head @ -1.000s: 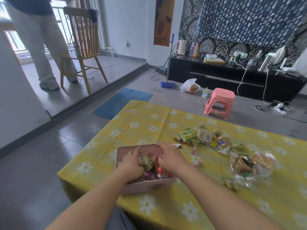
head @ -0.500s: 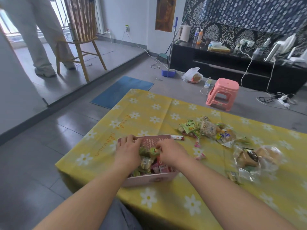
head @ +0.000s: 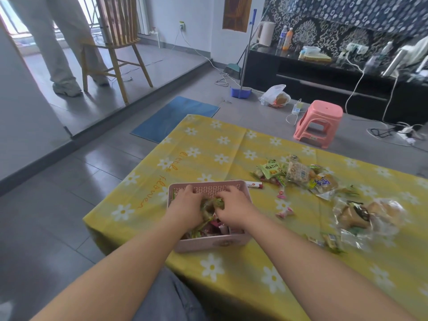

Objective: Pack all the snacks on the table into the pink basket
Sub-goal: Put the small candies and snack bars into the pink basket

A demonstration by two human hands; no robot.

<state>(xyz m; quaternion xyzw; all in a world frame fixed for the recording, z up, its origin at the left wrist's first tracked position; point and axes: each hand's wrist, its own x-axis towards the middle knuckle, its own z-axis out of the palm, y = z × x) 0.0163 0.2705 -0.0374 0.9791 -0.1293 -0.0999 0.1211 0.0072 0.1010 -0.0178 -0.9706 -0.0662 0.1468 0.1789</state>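
Presently, wrapped snacks (head: 214,202) in the pink basket (head: 208,243) are clamped by the right hand (head: 234,208); the grip of the left hand (head: 186,206) cannot be judged. Contents are best levelled beneath both.

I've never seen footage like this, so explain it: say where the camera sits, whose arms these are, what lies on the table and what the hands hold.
No machine here: a person wears one camera on the head, looking down at their bare arms. The left hand and the right hand are inside the pink basket, among wrapped snacks; whether they grip any is unclear. The basket stands on a yellow flowered tablecloth. To its right lie a pile of snack packets, pink candies and bagged bread, not yet packed.
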